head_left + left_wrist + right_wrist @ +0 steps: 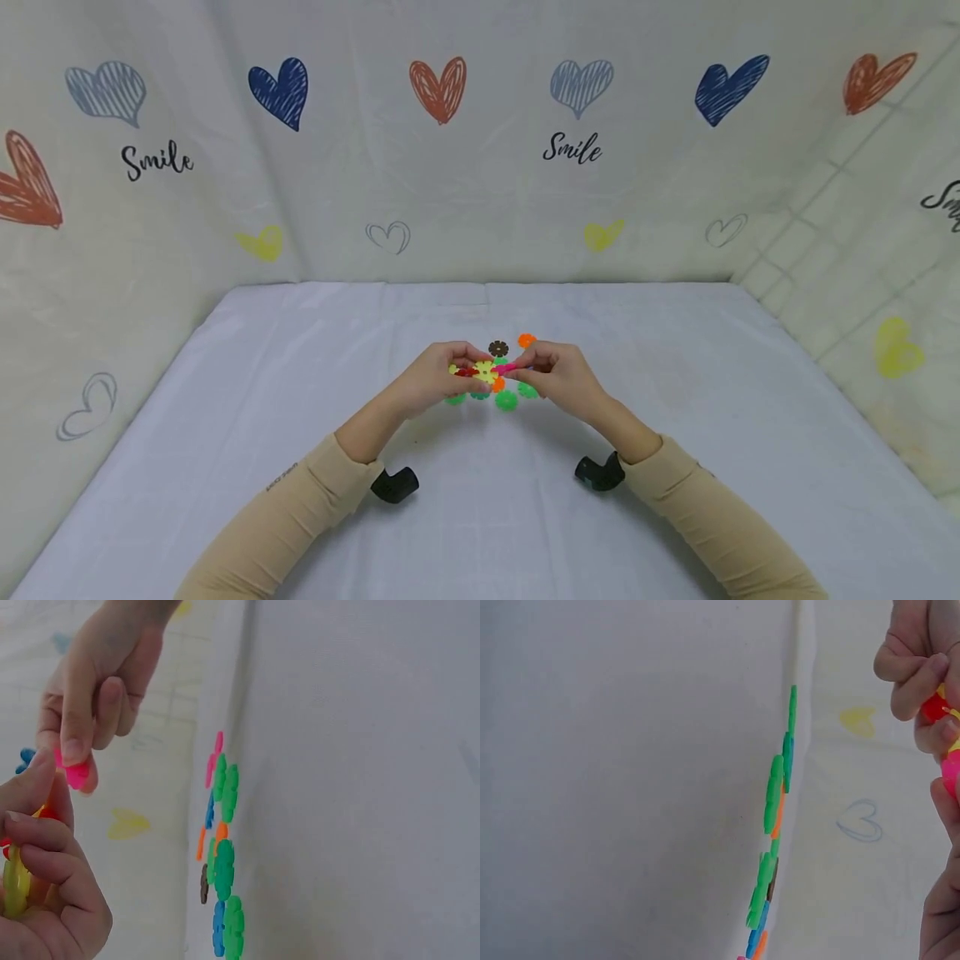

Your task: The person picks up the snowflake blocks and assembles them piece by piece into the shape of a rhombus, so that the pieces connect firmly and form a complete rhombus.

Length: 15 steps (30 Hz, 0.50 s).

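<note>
My left hand (431, 382) grips a joined cluster of notched plastic discs, with a yellow disc (485, 372) and a red disc (466, 372) showing. Facing it, my right hand (566, 379) pinches a pink disc (504, 368) between thumb and fingers, at the right side of the yellow disc. In the left wrist view the fingertips of both hands meet around the pink disc (76, 775). A blue disc (25, 760) shows just beyond them; what holds it is hidden. Whether pink and yellow interlock, I cannot tell.
Below and behind the hands, loose discs lie on the white cloth (480, 517): green (506, 401), brown (498, 348), orange (527, 340), and in the left wrist view blue (218, 928) and pink (210, 770). A printed fabric wall (480, 183) stands behind the table.
</note>
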Available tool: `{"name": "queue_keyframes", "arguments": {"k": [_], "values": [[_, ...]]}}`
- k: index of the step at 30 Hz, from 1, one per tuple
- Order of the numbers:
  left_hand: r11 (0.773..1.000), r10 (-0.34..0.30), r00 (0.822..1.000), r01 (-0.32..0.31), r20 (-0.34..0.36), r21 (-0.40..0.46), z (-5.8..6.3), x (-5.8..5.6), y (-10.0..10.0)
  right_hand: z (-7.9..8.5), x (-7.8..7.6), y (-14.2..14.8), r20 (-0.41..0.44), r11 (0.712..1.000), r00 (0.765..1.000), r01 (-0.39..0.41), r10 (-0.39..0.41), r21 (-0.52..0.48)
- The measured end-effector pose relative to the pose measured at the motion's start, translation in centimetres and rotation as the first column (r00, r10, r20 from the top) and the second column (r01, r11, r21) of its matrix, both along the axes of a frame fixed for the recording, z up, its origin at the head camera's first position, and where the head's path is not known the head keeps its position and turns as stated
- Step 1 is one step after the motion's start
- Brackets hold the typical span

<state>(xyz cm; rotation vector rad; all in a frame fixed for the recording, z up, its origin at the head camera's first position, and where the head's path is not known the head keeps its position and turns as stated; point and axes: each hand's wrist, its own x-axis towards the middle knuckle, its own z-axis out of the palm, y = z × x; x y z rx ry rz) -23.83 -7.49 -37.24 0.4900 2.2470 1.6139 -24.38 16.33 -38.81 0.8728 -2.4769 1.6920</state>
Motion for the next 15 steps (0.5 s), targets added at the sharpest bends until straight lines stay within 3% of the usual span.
{"name": "queue_keyframes", "arguments": {"k": [4, 9, 15], "values": [[1.000, 0.014, 1.000, -0.014, 0.010, 0.003, -0.3, 0.0, -0.1, 0.0, -0.2, -0.1, 0.004, 0.999, 1.000, 0.008, -0.008, 0.033], [0.999, 0.028, 0.998, -0.030, -0.057, -0.026, -1.2, -0.2, -0.3, 0.3, -0.5, 0.2, 0.049, 0.997, 0.999, -0.009, 0.005, 0.078], [0.993, 0.063, 0.992, -0.073, -0.105, -0.088, -1.6, -0.3, -0.6, 0.4, -1.0, 1.5, 0.094, 0.989, 0.995, 0.026, -0.040, 0.145]]}}
